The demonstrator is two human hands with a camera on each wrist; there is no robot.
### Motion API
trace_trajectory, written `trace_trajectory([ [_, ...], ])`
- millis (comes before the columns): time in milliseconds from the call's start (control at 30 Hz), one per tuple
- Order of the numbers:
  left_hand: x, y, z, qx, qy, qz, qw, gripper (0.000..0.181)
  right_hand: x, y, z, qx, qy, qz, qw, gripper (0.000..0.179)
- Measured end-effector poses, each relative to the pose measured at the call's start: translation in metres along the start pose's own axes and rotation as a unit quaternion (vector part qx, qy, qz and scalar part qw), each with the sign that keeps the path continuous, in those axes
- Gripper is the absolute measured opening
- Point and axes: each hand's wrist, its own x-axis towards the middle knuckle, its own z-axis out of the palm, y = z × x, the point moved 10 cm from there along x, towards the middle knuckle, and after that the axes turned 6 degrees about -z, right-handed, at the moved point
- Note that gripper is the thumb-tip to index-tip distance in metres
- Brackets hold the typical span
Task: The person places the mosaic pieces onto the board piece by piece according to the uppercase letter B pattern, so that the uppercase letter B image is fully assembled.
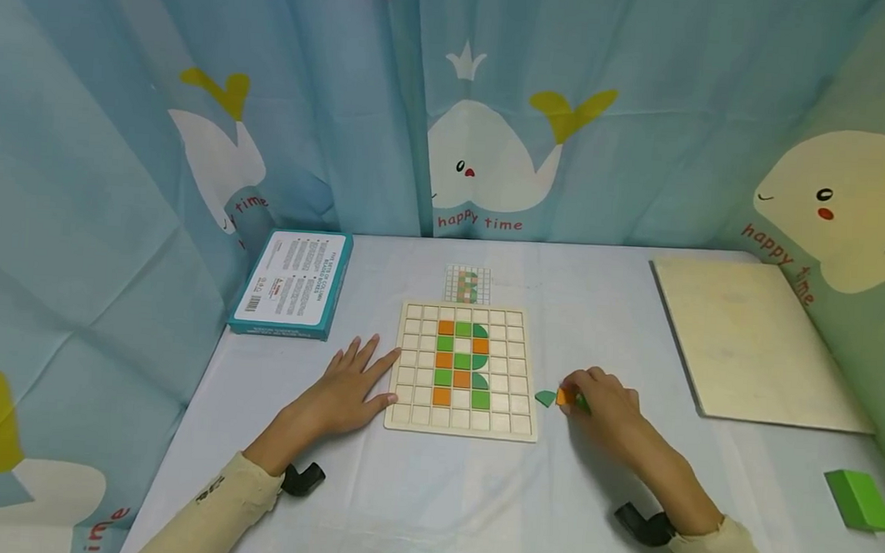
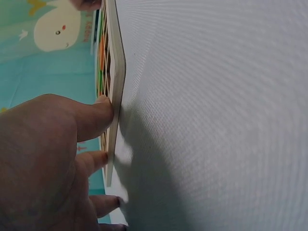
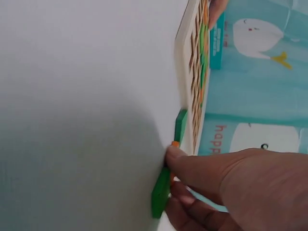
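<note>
A cream gridded wooden board (image 1: 461, 423) lies on the table, with orange and green tiles (image 1: 462, 361) set in its middle in a letter-like pattern. My left hand (image 1: 342, 395) lies flat with fingers spread, thumb and forefinger touching the board's left edge. Right of the board, the thumb and fingers of my right hand (image 1: 607, 409) pinch an orange tile (image 1: 562, 397) at the table surface. A dark green rounded tile (image 1: 545, 397) lies between that hand and the board. Close under the right fingers sits a light green tile (image 3: 160, 193), partly hidden in the head view.
Behind the board lies a small pattern card (image 1: 468, 284). A teal-edged box (image 1: 290, 281) rests at the back left. On the right are a large pale wooden panel (image 1: 758, 343) and a green block (image 1: 860, 500). Whale-print curtains (image 1: 376, 106) enclose the table.
</note>
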Motion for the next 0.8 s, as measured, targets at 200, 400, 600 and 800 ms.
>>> trace_trajectory([
  [200,0.000,-0.002,0.002,0.001,-0.001,-0.001,1.0000,0.074,0.005,0.003,-0.001,0.018,0.021,-0.024,0.9993,0.019],
  [400,0.000,-0.002,0.002,0.003,0.000,-0.003,1.0000,0.074,0.006,0.005,0.000,0.032,0.030,-0.016,0.9989,0.021],
  [600,-0.001,-0.001,0.000,-0.003,-0.001,-0.001,1.0000,0.074,0.008,0.007,0.000,0.037,0.028,-0.009,0.9989,0.029],
  [800,-0.001,0.000,-0.001,-0.001,0.000,0.002,1.0000,0.074,0.000,0.021,-0.004,0.042,-0.032,0.060,0.9968,0.046],
])
